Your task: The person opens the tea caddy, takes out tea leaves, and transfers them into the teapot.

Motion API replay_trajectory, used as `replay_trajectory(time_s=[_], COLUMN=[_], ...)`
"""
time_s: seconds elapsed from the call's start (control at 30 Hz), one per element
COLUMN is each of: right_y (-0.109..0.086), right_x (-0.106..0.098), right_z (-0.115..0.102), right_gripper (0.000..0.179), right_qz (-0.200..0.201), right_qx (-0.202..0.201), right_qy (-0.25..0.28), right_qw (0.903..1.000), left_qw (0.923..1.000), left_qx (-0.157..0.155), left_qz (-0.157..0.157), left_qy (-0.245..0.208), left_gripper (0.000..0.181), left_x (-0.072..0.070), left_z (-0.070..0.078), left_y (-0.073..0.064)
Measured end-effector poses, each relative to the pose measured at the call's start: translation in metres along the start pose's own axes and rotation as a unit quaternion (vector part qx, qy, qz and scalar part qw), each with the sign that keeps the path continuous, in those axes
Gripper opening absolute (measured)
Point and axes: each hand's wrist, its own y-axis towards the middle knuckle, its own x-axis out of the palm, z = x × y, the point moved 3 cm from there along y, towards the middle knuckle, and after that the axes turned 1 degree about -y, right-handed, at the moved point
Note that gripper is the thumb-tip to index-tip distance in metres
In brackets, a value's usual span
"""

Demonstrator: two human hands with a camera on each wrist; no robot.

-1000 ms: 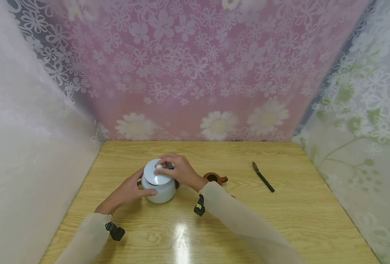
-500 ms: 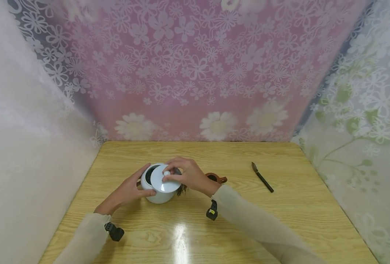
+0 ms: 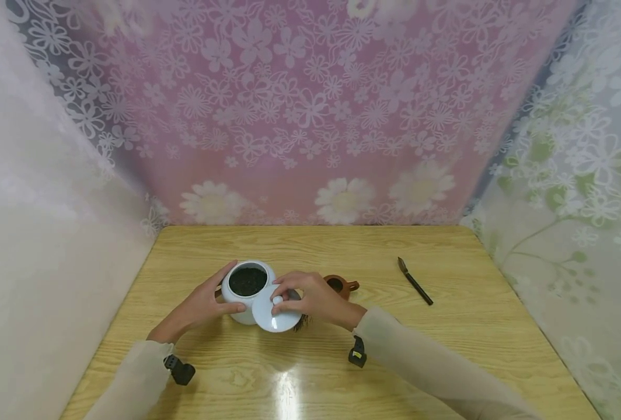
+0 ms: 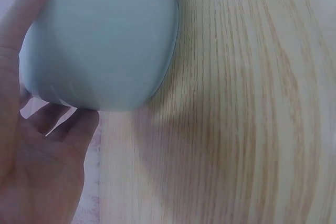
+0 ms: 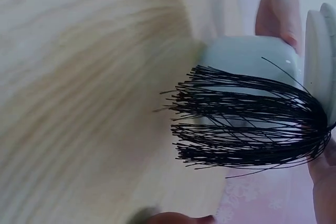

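The left hand (image 3: 197,306) curls round the white jar (image 3: 237,316) at the table's left; a steady hold suits. The lid (image 3: 266,312), its knob (image 3: 277,300) pinched by the right hand (image 3: 314,294), is best kept level, off the rim. What holds the black tassel (image 5: 310,119) is unclear. Then 1 brown teapot (image 3: 344,286), 1 pen-shaped tool (image 3: 415,282). The wood-grain table (image 3: 373,373) meets flowered hangings (image 3: 310,116) on 3 sides.

Brown pot (image 3: 345,287), slim dark tool (image 3: 417,283), floral backdrop (image 3: 310,134)

Black tassel (image 5: 247,121) by your right hand (image 5: 324,187), white lid (image 5: 318,51) alongside; pale jar (image 5: 247,51) beyond, your left hand (image 5: 278,11) touching it.
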Motion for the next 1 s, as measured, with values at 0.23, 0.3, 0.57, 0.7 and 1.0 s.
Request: replay_trajectory(time_s=[0.23, 0.3, 0.57, 0.7, 1.0], right_y=[-0.018, -0.022, -0.034, -0.038, -0.043], right_x=[0.01, 0.013, 0.023, 0.029, 0.04], right_z=[0.007, 0.01, 0.02, 0.028, 0.038], right_gripper=[0.024, 0.024, 0.022, 0.021, 0.024], right_qz=[-0.027, -0.038, -0.074, -0.091, -0.121], right_qx=[0.006, 0.012, 0.043, 0.059, 0.051], right_qy=[-0.035, -0.032, -0.003, 0.004, -0.01], right_qw=[0.999, 0.9987, 0.9963, 0.9941, 0.9913], left_qw=[1.0, 1.0, 1.0, 0.9999, 1.0], left_qx=[0.002, 0.002, -0.001, -0.002, -0.001], left_qz=[0.005, 0.005, -0.001, -0.003, -0.005], left_qy=[-0.002, 0.001, 0.009, 0.016, 0.004], left_gripper=[0.114, 0.114, 0.113, 0.114, 0.114], left_x=[0.0, 0.0, -0.003, -0.004, -0.004], left_z=[0.0, 0.001, 0.005, 0.006, 0.004], left_y=[0.0, 0.0, -0.002, -0.002, -0.002])
